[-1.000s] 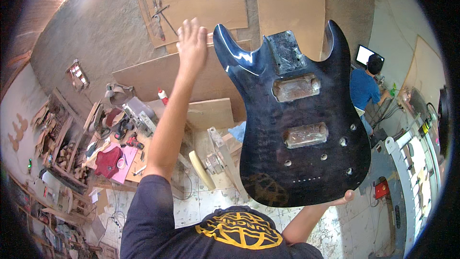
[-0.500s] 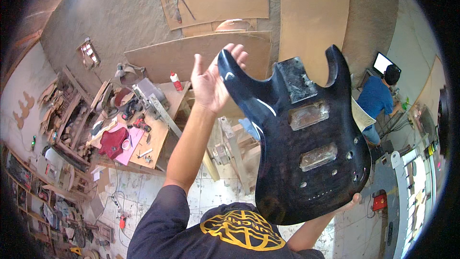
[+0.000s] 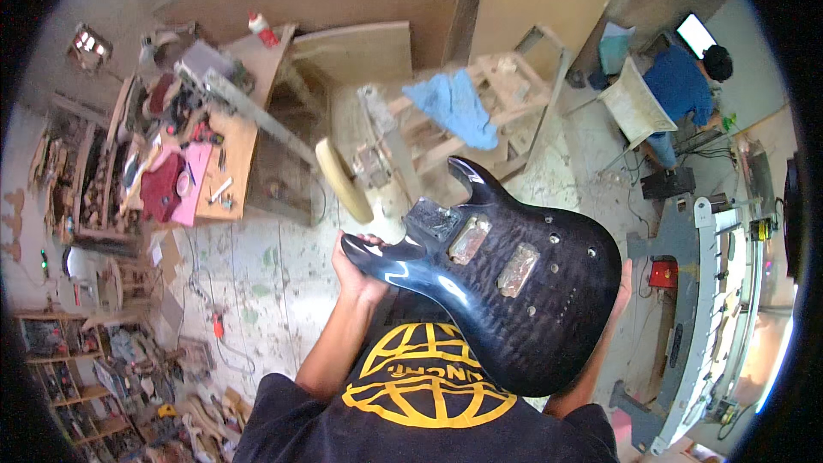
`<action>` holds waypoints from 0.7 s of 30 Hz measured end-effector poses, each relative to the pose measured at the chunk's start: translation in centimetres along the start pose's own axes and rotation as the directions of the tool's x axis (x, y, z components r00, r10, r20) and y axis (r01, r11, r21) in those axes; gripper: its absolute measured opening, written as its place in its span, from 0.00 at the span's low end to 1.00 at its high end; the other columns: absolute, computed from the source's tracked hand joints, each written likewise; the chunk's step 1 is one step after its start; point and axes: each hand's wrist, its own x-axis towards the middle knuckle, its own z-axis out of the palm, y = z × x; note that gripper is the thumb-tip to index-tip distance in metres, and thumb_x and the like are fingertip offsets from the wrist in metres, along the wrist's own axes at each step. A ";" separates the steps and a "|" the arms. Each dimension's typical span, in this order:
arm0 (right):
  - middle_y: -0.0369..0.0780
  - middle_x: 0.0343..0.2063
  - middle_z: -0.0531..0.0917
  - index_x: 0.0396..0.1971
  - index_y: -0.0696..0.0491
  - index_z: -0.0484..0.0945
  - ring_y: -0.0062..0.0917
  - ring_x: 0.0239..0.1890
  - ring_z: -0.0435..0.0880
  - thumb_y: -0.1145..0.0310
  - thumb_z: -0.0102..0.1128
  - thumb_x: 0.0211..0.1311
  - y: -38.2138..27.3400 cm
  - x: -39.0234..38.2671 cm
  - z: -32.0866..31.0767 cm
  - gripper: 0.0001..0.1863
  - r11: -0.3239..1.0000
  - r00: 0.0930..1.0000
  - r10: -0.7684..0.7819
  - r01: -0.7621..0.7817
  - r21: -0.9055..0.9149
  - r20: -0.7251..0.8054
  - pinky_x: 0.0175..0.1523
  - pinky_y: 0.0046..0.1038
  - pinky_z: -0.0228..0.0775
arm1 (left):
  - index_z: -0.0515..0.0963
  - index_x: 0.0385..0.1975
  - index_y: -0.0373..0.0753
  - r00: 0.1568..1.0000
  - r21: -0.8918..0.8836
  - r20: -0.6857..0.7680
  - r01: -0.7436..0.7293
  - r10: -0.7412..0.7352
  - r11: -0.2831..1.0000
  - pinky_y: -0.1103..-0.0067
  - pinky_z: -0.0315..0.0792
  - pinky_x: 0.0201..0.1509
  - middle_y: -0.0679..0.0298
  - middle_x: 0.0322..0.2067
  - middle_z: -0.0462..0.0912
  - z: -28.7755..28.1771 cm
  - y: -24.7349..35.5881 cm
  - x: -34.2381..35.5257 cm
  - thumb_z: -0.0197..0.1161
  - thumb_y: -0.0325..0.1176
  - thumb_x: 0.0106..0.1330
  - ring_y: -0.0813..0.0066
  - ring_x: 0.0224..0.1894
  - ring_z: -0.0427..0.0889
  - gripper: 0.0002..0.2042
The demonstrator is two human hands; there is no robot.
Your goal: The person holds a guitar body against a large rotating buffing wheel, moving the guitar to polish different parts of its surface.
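Between both hands: glossy, double-horned guitar body (image 3: 506,283).

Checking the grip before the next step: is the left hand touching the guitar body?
Touching. The head view shows the left hand cupped under the lower horn of the dark guitar body, fingertips wrapped over its edge.

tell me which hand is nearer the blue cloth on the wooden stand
Left. The left hand grips the guitar body's lower horn, below and left of the blue cloth. The right hand holds the body's far edge, farther off.
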 end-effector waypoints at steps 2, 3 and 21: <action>0.46 0.49 0.75 0.49 0.62 0.70 0.37 0.47 0.76 0.45 0.32 0.64 0.9 0.9 -2.5 0.34 0.997 0.998 0.066 -0.067 -0.038 -0.016 0.55 0.38 0.66 | 0.67 0.19 0.43 0.993 0.006 -0.114 0.031 -0.030 1.000 0.70 0.69 0.37 0.62 0.19 0.71 -3.3 -0.5 0.7 0.44 0.44 0.63 0.68 0.26 0.71 0.15; 0.46 0.48 0.75 0.49 0.61 0.70 0.37 0.47 0.76 0.45 0.32 0.65 1.5 1.4 -3.2 0.33 0.993 0.994 0.084 -0.090 -0.081 -0.076 0.55 0.38 0.66 | 0.68 0.18 0.42 0.982 0.016 -0.182 0.063 -0.059 0.998 0.68 0.69 0.39 0.61 0.19 0.72 -4.6 -0.7 0.8 0.44 0.43 0.62 0.66 0.27 0.72 0.14; 0.44 0.52 0.73 0.52 0.57 0.68 0.38 0.53 0.71 0.51 0.25 0.68 12.7 5.7 3.6 0.29 0.909 0.787 -0.115 -0.162 -0.384 -0.606 0.59 0.40 0.60 | 0.63 0.54 0.32 0.884 -0.233 -0.222 0.362 -0.411 0.903 0.55 0.57 0.61 0.48 0.54 0.67 -20.4 -2.4 21.1 0.27 0.44 0.66 0.49 0.57 0.65 0.26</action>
